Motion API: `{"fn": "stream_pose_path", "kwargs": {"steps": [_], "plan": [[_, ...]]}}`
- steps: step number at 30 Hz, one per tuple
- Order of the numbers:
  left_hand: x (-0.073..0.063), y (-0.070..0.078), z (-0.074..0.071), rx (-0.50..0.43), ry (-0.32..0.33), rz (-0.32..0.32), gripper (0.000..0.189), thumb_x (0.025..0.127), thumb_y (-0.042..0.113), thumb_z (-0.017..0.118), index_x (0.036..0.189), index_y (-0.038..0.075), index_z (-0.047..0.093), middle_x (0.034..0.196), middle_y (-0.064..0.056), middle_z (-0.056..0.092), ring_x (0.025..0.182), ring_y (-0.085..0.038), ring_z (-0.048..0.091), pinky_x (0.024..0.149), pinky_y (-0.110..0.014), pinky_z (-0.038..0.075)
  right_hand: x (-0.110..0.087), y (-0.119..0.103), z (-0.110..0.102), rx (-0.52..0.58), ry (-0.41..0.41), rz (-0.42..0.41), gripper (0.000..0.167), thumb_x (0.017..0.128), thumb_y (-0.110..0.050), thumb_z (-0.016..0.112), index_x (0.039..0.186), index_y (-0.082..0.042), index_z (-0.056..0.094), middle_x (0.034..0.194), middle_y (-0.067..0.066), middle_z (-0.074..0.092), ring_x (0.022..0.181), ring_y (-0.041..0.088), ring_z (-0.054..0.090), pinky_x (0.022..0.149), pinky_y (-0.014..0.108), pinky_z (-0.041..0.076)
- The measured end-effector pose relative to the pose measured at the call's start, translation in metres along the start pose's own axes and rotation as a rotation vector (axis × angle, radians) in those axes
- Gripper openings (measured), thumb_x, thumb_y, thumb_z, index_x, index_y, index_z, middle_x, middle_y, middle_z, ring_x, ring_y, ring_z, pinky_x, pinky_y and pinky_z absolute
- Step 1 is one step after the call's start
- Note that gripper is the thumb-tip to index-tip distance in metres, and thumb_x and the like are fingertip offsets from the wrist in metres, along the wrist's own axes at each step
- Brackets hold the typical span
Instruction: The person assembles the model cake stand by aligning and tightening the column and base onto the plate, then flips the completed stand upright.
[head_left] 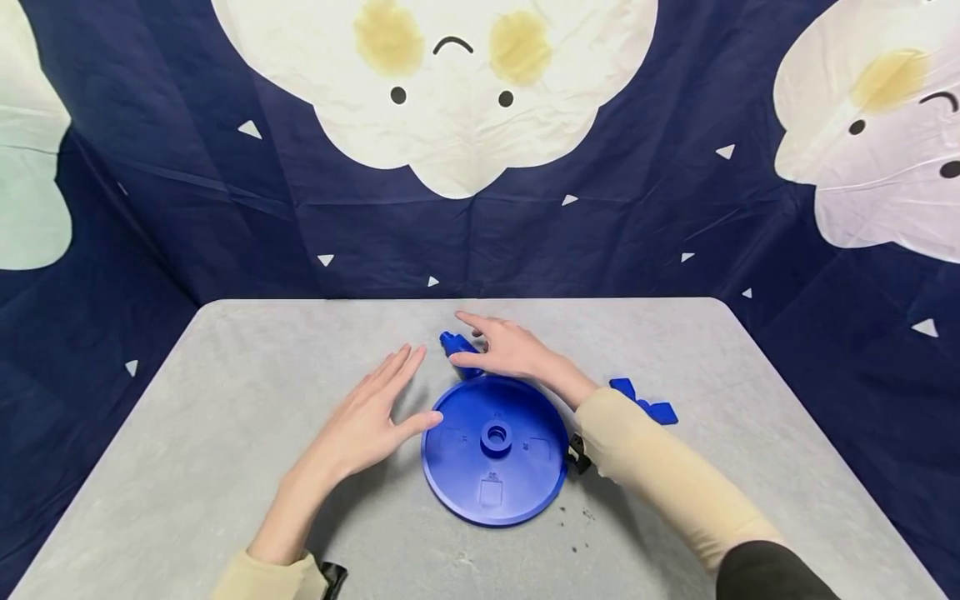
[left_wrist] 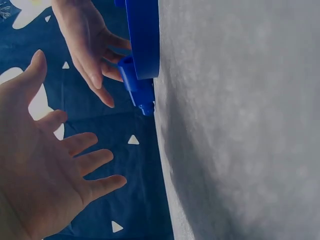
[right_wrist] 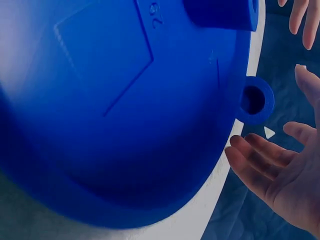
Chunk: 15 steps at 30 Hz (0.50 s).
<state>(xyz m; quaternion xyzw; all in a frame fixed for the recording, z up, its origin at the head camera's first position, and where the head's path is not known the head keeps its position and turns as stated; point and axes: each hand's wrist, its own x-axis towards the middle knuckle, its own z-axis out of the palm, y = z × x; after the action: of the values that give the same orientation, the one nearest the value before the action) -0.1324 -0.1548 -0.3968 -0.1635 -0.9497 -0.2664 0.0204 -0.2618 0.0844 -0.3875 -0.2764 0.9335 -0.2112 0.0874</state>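
A round blue plastic disc (head_left: 461,471) with a raised rim and a central socket lies on the table. My left hand (head_left: 360,429) is held at its left side, fingers spread, thumb tip overlapping the rim in the head view. Just behind the disc lies a blue tubular piece (head_left: 459,344) with a narrower stepped end; its hollow round end (right_wrist: 270,100) shows in the right wrist view. My right hand (head_left: 510,348) hovers beside and over this piece, fingers loosely bent and holding nothing. In the left wrist view the tubular piece (left_wrist: 140,92) partly covers the right fingers.
To the right, beyond my right forearm, lies a blue part with flat angular lobes (head_left: 663,413). Small dark specks (head_left: 575,548) mark the grey tabletop (head_left: 225,417) near the disc. A dark blue cloth with clouds (head_left: 465,242) hangs behind the table's far edge.
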Motion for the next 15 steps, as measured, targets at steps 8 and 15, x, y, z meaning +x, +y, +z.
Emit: {"fn": "stream_pose_path", "kwargs": {"steps": [8, 15], "plan": [[-0.005, 0.003, 0.001, 0.019, -0.019, 0.03, 0.092, 0.092, 0.065, 0.064, 0.166, 0.027, 0.022, 0.171, -0.012, 0.026, 0.156, -0.043, 0.029, 0.123, -0.066, 0.029, 0.004, -0.005, 0.006, -0.034, -0.026, -0.013, 0.084, 0.092, -0.061, 0.066, 0.162, -0.024, 0.035, 0.143, 0.011, 0.065, 0.127, 0.025, 0.065, 0.106, 0.048, 0.054], [-0.009, 0.007, 0.002, 0.006, -0.07, -0.006, 0.095, 0.091, 0.069, 0.063, 0.166, 0.027, 0.022, 0.172, -0.012, 0.024, 0.156, -0.045, 0.028, 0.123, -0.069, 0.027, 0.008, -0.008, 0.011, -0.104, -0.057, -0.006, 0.083, 0.092, -0.058, 0.069, 0.161, -0.024, 0.038, 0.147, 0.011, 0.061, 0.13, 0.027, 0.062, 0.104, 0.048, 0.055]]}}
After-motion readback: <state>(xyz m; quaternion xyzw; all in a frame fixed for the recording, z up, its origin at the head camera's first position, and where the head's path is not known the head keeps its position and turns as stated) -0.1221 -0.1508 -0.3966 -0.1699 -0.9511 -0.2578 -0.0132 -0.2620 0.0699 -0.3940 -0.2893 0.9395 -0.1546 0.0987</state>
